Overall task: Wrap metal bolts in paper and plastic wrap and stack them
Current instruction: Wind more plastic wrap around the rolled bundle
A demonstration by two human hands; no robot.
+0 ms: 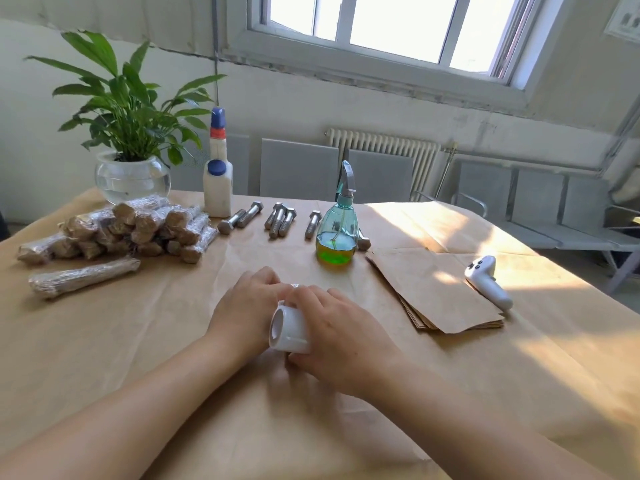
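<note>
Your two hands meet near the front middle of the surface (pixel 145 341), which is covered with brown kraft paper. Your right hand (pixel 341 336) has its fingers curled around a white roll of plastic wrap (pixel 289 330), its open core facing you. Your left hand (pixel 247 304) lies just beside the roll with fingers bent over something small; I cannot tell what it holds.

The pile of bolts already wrapped in paper and plastic (pixel 138 228) sits at the far left, with one long wrapped bundle (pixel 83 278) apart in front of it. The bare silver metal bolts (pixel 277 220) lie in a row behind, between a white glue bottle with blue cap (pixel 217 188) and a teal spray bottle with green liquid (pixel 337 226). A stack of brown paper sheets (pixel 436 292) lies to the right.
</note>
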